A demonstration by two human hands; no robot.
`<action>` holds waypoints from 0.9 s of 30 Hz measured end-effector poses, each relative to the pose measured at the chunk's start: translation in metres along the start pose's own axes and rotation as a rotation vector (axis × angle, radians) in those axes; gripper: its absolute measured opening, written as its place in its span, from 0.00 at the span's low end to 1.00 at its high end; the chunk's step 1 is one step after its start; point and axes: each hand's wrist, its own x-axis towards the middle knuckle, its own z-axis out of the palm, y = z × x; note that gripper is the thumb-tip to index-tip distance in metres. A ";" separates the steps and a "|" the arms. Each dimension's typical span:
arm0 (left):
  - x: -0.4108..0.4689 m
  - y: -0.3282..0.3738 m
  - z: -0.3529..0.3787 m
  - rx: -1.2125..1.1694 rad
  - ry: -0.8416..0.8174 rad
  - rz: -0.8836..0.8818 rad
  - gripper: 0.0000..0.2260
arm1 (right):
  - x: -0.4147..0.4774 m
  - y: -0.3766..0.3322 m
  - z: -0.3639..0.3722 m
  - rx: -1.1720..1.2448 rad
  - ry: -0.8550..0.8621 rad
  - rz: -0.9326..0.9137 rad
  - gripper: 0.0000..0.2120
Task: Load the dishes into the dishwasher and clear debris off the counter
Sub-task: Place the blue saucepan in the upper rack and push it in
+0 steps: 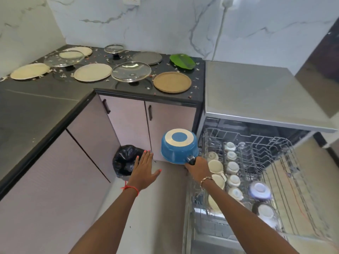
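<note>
Bright even daylight, wide-angle edge warp, dishwasher rack [275,162] blurred, soft img

1. The pot [179,149] is blue. Its base has a white ring round a blue disc, and its handle [191,160] is black.
2. The table [45,99] is black, speckled with pale debris [63,76].
3. Three cream plates [30,71] [93,72] [78,51], a brown plate [172,82], a grey plate [147,58] and a bright green leaf dish [182,61].
4. The lids [131,71] are clear glass.
5. The wall [165,24] is white marble with grey veins.
6. The cabinet doors [170,121] are pale lilac-pink with black pulls; the bin bag [126,160] is black.
7. The dishwasher [256,92] is silver-grey, its rack [256,153] is grey wire, and the cups [233,167] are cream and white.
8. The left hand [145,169] has coral-pink nails and a red thread [131,187] at the wrist; the right hand [199,168] has a gold bracelet [206,179].
</note>
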 end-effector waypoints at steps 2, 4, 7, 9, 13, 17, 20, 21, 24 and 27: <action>0.003 0.023 0.009 0.000 0.001 0.023 0.46 | -0.002 0.018 -0.016 0.036 0.024 0.028 0.20; 0.008 0.051 0.021 0.011 -0.022 0.051 0.46 | -0.001 0.040 -0.037 0.069 0.047 0.033 0.21; 0.015 0.095 0.039 0.013 -0.020 0.073 0.45 | 0.001 0.073 -0.071 0.089 0.046 0.039 0.21; 0.017 0.130 0.055 0.011 -0.031 0.083 0.45 | 0.005 0.102 -0.094 0.081 0.022 0.049 0.22; 0.017 0.199 0.084 -0.025 -0.017 0.109 0.44 | 0.011 0.162 -0.141 0.066 0.009 0.080 0.22; 0.019 0.260 0.115 -0.070 -0.016 0.120 0.41 | 0.017 0.217 -0.184 0.087 0.009 0.099 0.20; 0.018 0.293 0.139 -0.080 -0.005 0.146 0.36 | 0.023 0.253 -0.208 0.124 0.023 0.101 0.22; 0.017 0.303 0.145 -0.079 -0.013 0.154 0.35 | 0.024 0.263 -0.215 0.139 0.030 0.117 0.21; 0.014 0.327 0.164 -0.074 -0.036 0.187 0.31 | 0.034 0.290 -0.228 0.146 0.035 0.183 0.12; 0.011 0.341 0.186 -0.091 -0.057 0.215 0.30 | 0.049 0.312 -0.233 0.149 0.044 0.204 0.10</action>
